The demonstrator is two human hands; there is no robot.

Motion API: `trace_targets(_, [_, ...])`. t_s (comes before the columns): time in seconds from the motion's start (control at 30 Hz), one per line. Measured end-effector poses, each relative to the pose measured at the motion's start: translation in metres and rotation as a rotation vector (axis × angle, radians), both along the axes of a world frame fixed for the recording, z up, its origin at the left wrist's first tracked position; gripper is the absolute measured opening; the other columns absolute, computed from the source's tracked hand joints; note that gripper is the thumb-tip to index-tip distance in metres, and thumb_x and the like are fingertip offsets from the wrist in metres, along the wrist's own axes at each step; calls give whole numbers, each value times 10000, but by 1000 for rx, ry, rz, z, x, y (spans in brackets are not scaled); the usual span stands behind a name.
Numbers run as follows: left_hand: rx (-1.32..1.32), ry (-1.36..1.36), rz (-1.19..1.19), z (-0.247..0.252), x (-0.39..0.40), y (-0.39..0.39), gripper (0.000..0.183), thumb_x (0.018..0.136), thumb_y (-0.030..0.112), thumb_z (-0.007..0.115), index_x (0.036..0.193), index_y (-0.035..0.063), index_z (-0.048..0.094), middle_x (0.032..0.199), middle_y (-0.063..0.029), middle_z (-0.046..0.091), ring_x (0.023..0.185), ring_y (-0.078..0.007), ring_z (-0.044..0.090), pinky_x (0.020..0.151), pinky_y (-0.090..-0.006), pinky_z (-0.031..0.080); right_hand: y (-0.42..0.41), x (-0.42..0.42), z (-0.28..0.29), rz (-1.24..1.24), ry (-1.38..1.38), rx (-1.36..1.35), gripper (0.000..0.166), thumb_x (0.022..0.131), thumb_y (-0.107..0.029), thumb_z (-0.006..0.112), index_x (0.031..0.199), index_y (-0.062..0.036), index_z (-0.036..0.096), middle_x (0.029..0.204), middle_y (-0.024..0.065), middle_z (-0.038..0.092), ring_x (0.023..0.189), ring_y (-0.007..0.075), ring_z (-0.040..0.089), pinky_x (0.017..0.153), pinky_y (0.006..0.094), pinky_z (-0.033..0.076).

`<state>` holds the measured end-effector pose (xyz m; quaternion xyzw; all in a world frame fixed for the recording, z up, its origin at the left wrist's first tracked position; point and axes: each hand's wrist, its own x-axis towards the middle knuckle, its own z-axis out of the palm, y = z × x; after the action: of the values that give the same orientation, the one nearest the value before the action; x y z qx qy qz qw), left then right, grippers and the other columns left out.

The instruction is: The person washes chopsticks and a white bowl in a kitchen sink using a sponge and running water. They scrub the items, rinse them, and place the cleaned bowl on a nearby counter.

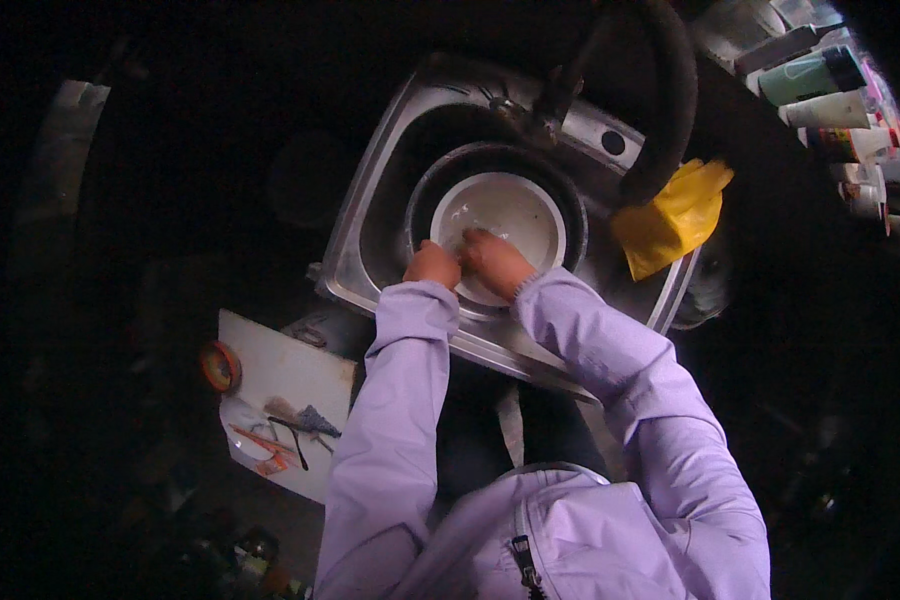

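A white bowl [534, 217] sits inside a larger dark round basin [576, 251] in the bowl of a stainless steel sink [349, 296]. Small bright glints show on the white bowl's inner surface. My left hand [433, 265] is at the bowl's near left rim with its fingers curled; whether it grips the rim is hard to see. My right hand [497, 264] reaches over the near rim, fingers bent down into the bowl. The two hands nearly touch, and anything under their fingers is hidden.
A dark, thick curved hose or pipe [679, 97] arches over the sink's right side near the faucet [547, 127]. Yellow rubber gloves [671, 221] hang at the right. Bottles and tubes [814, 75] stand upper right. A white board [292, 356] holds a tape roll [220, 367] and small items.
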<state>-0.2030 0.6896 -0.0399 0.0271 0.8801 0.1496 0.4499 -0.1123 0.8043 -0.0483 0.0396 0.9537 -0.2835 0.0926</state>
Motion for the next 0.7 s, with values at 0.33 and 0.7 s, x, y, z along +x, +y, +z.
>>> trace_targets(0.33, [-48,34,5,8,5,5,418,844,187,533,1211,-10,506,1212,-230,597,1118,-373,589,945,-439,469,73,17,-32,-98,145,281,299,809,-129,566,1092,-40,595,981,204,596,917,362,619,760,429,538])
trace_targets(0.7, [19,161,-6,-6,7,-4,400,870,213,559,1148,-68,496,864,-185,680,512,-264,655,547,-384,541,-17,16,-8,-200,51,-102,205,793,-75,566,961,-33,676,1101,227,583,963,379,618,845,435,515])
